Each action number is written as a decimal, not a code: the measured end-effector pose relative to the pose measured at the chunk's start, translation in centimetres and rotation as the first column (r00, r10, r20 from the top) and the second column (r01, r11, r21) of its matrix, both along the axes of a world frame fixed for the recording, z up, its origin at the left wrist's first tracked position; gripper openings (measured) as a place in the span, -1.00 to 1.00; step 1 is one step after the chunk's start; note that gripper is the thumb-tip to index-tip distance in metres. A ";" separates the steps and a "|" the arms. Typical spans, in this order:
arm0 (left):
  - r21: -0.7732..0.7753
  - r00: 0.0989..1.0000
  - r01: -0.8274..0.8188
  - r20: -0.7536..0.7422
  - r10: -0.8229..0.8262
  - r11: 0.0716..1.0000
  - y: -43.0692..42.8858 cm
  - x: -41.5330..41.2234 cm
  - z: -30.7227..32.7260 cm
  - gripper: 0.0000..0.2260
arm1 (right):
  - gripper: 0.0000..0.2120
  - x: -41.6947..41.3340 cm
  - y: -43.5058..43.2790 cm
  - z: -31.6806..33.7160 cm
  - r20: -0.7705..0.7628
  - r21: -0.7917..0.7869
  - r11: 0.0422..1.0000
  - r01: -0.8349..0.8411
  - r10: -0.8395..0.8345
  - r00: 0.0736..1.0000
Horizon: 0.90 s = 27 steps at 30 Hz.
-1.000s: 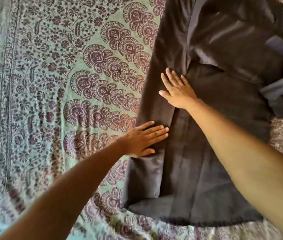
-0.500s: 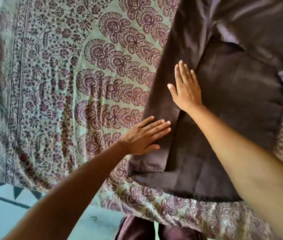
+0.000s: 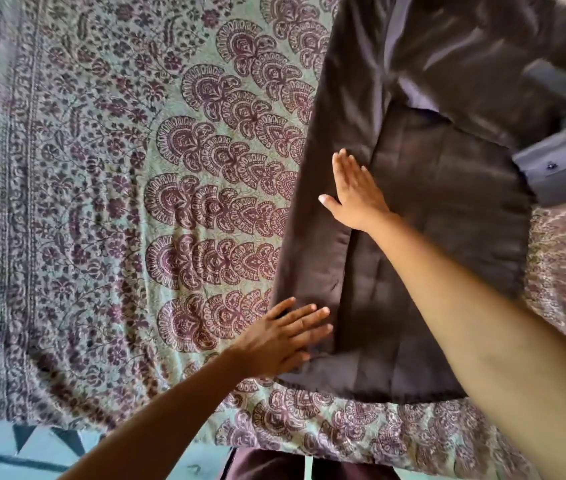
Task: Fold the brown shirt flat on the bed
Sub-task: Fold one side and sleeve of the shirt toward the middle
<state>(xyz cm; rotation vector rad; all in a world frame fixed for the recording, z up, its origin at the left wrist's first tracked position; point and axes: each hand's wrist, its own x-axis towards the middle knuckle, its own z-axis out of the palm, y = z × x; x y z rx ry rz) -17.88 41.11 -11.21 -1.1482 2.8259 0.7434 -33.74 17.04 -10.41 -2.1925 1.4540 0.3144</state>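
The brown shirt (image 3: pixel 423 209) lies on the bed (image 3: pixel 136 202) near its front edge (wide bare bedspread to the shirt's left), left hand (image 3: pixel 285 337) flat on its folded lower corner, right hand (image 3: pixel 354 192) flat mid-panel.

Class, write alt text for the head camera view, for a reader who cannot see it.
Two bare hands press flat on a brown shirt spread on a patterned bedspread: the left hand near its lower left corner, the right hand higher on a folded-in side panel. A buttoned cuff lies at the right.
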 end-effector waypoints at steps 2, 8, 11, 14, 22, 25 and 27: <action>0.049 0.977 -0.195 -0.079 0.198 0.980 -3.0 -0.7 1.4 -0.52 | -0.32 -0.5 0.2 2.0 0.170 -0.012 0.997 0.081 -0.078 0.982; 0.169 0.795 -0.517 -0.269 0.544 0.839 -13.7 -5.2 4.7 -0.63 | -0.42 -7.5 2.7 4.1 0.375 -0.288 0.855 0.431 -0.313 0.873; 0.215 0.743 -0.544 -0.324 0.585 0.811 -17.8 -9.6 5.8 -0.61 | -0.45 -12.9 3.5 4.1 0.377 -0.372 0.737 0.565 -0.436 0.817; 0.231 0.745 -0.521 -0.346 0.570 0.822 -21.6 -14.1 6.7 -0.57 | -0.44 -17.2 3.4 3.9 0.360 -0.390 0.581 0.714 -0.618 0.699; 0.494 0.699 -0.496 -0.262 0.666 0.714 -30.5 -26.9 7.0 -0.66 | -0.16 -27.0 0.8 2.5 0.380 -0.138 0.302 0.943 -0.863 0.332; 0.649 0.630 -0.511 -0.163 0.760 0.563 -32.6 -31.1 7.4 -0.60 | -0.31 -29.6 -1.3 1.9 0.433 -0.029 0.374 0.927 -0.831 0.349; 0.725 0.627 -0.488 -0.095 0.773 0.485 -33.4 -33.0 7.7 -0.43 | -0.57 -30.4 -2.1 2.2 0.480 -0.028 0.403 0.915 -0.797 0.366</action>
